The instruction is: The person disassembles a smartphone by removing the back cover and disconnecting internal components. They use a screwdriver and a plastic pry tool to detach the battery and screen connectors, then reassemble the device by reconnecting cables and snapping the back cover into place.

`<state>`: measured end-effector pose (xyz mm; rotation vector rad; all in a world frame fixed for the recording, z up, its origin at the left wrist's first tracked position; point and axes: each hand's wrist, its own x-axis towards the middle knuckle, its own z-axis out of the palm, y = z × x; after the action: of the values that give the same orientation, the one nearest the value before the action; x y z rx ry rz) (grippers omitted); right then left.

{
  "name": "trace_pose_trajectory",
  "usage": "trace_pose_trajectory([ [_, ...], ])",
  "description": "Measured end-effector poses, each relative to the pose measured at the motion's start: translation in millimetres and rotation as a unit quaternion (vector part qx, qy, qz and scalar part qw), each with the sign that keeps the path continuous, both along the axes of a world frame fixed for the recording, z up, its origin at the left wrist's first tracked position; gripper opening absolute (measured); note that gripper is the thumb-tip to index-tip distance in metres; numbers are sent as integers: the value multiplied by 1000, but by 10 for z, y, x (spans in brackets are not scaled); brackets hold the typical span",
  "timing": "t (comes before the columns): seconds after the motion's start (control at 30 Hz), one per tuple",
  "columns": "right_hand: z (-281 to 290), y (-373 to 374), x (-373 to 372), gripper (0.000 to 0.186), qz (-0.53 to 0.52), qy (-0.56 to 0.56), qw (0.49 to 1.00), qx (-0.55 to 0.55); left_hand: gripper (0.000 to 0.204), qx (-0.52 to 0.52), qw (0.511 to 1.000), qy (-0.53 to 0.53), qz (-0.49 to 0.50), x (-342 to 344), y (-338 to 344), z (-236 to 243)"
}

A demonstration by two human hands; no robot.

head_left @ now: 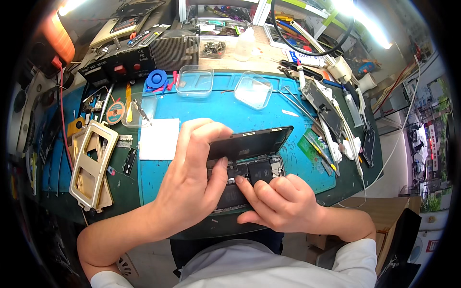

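Note:
An opened smartphone lies before me, its dark screen panel (259, 144) raised along the far side of the phone body (260, 172). Inside the body, the battery, flex cables and small metal parts show. My left hand (185, 175) grips the raised panel at its left end, fingers bent over the upper edge and thumb low beside the body. With its index fingertip, my right hand (283, 201) presses on the middle of the phone's inside, near a connector. Its other fingers are curled, and its thumb lies along the near edge of the body.
A blue work mat (216, 105) bears two clear plastic boxes (194, 81) and a white pad (159, 139). Gold-coloured frame moulds (93, 165) and a solder spool (115, 112) lie left. Tweezers, a screwdriver (319, 151) and cables crowd the right. A squeeze bottle (246, 45) stands behind.

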<state>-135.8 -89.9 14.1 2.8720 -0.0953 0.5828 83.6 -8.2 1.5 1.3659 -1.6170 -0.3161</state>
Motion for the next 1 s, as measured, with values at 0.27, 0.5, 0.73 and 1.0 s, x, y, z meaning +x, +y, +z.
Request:
trace_pose_trajectory([
  [0.27,-27,14,10,44,10,-15,1000,-10,53,3,1000,2,7,-5,5,-4],
  [0.5,-62,32,-26,39,6,-35,999,35,54,3,1000,4,1,-4,-1,-4],
  [0.73,-60,24,-14,40,8,-39,997,60,55,-8,1000,-3,-3,2,-5,-9],
  [1.0,-52,30,-19,39,4,-36,998,50,51,-13,1000,1,-1,-3,-1,-13],
])
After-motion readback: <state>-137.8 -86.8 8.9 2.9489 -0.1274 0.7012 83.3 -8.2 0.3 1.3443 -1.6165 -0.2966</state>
